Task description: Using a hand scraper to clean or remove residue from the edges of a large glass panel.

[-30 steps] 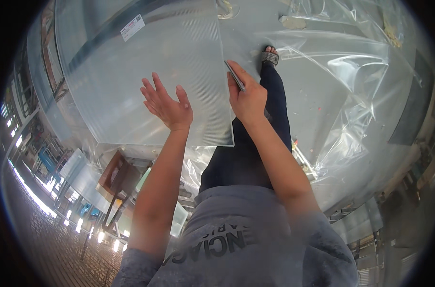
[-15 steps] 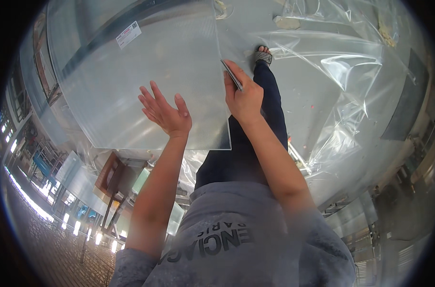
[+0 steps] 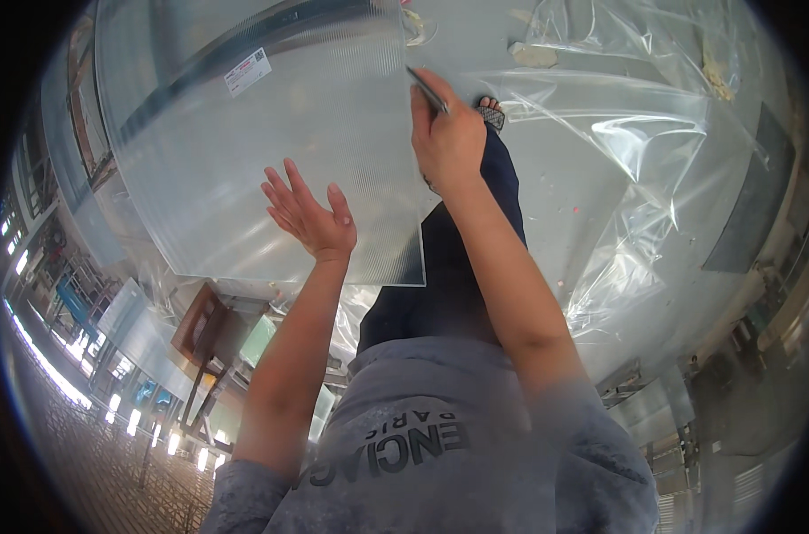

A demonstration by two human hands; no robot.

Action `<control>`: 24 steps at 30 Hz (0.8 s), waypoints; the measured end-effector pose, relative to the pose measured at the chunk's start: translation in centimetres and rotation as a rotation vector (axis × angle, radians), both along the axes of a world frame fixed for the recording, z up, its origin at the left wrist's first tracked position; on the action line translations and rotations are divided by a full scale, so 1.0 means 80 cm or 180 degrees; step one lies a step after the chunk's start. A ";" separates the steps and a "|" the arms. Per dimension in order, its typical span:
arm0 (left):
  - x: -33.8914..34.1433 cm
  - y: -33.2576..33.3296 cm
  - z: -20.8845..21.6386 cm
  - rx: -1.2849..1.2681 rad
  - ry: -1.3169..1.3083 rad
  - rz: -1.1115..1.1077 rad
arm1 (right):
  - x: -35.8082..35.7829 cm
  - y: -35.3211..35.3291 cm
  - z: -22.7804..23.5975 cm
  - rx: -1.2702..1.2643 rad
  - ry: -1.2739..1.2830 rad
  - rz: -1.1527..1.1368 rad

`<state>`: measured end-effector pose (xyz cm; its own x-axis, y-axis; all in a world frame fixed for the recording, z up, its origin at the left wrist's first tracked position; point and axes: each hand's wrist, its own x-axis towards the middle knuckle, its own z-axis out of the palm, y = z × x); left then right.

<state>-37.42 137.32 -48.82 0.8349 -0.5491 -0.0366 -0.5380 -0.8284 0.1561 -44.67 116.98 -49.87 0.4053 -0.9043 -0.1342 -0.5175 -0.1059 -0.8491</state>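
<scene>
A large translucent ribbed panel fills the upper left, with a white label stuck on it. My left hand is over the panel near its close edge, fingers spread and holding nothing; I cannot tell whether it touches the surface. Along the panel's right edge, my right hand grips a slim dark tool, seen nearly edge-on, its tip pointing up and left against that edge. The fingers cover part of the tool, so its exact kind does not show.
Crumpled clear plastic film spreads over the grey floor to the right. Beyond it lies a dark flat sheet. A pale flat scrap is at the top. My sandalled foot stands beside the panel; a brown wooden piece is at lower left.
My right hand has moved away from me along the panel's right edge, carrying the slim tool. My left hand stays almost in place, still spread.
</scene>
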 end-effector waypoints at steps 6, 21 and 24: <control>-0.006 0.004 0.004 0.0015 -0.0010 0.0000 | 0.022 -0.031 -0.001 -0.0066 0.0158 0.0002; 0.004 0.010 -0.004 -0.0127 -0.0273 -0.0116 | 0.133 -0.165 0.025 -0.0627 0.0157 -0.0193; -0.006 0.006 -0.007 -0.0002 -0.0229 -0.0022 | 0.126 -0.164 0.004 -0.0022 0.0256 -0.0117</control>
